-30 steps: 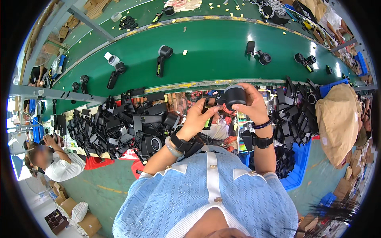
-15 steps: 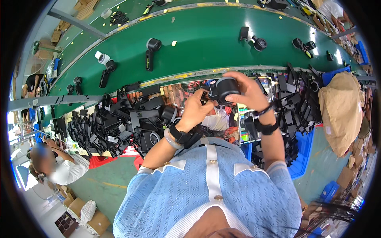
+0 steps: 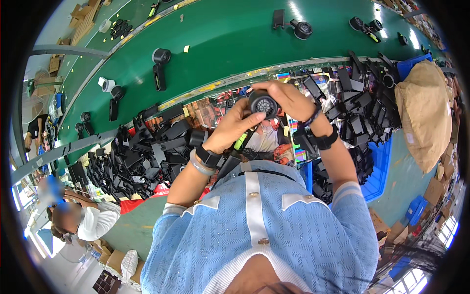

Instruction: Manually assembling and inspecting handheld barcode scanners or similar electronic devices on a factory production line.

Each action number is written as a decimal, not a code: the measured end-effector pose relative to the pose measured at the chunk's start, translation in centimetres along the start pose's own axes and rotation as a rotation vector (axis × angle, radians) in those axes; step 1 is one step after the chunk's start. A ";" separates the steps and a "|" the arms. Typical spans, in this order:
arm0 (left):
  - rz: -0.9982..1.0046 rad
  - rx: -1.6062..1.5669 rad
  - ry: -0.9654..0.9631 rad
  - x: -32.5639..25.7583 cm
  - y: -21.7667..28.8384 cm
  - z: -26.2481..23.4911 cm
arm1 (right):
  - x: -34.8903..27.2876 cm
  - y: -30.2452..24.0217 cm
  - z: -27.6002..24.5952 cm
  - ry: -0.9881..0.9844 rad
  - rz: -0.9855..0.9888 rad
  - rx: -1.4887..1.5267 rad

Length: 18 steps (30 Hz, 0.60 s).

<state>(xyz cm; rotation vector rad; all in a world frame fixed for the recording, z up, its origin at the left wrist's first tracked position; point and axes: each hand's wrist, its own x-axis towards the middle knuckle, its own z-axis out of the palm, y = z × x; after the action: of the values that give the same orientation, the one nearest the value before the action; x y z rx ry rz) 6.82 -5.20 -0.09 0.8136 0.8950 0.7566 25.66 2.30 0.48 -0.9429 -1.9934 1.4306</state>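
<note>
Both my hands are on a black handheld fan [image 3: 265, 108] in front of my chest. Its round grilled head is tilted up toward me. My left hand [image 3: 233, 128] grips it where head and handle meet, with the thumb lying on the rim by the grille. Curled over the far and right side of the head is my right hand [image 3: 290, 101]. Below the left palm a yellow-green strip [image 3: 241, 141] shows on the handle, which slants down toward my waist. The hands hide the rest of the handle.
Heaps of black plastic parts [image 3: 132, 159] lie left and right on the printed-sheet-covered bench. Beyond it runs a green conveyor belt [image 3: 220, 54] carrying several fans [image 3: 161, 56]. A blue crate [image 3: 377, 171] and a brown sack [image 3: 423, 108] stand right. A person [image 3: 100, 220] sits left.
The fan's head has been turned, so its grille now faces me instead of the smooth black side. Both hands have shifted slightly left with it. My view has also swung a little.
</note>
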 end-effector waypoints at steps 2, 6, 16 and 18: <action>0.015 -0.071 0.042 0.6 0.2 -0.3 | -1.5 2.0 -0.4 0.227 -0.019 -0.226; -0.086 -0.378 0.158 1.3 0.4 -1.1 | -5.2 7.6 -0.8 0.189 0.146 -0.885; -0.064 -0.493 0.314 1.5 -1.3 -1.9 | -3.6 1.7 -1.2 0.308 0.094 -0.548; -0.084 -0.545 0.321 1.7 -2.0 -2.6 | -4.0 -0.6 -0.2 0.303 -0.061 -0.440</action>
<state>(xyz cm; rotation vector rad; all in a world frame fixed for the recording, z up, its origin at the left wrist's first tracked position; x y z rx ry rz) 5.70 -4.02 -3.36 0.1737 0.9373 1.0143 28.15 -0.79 1.11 -1.1881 -2.1128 0.7680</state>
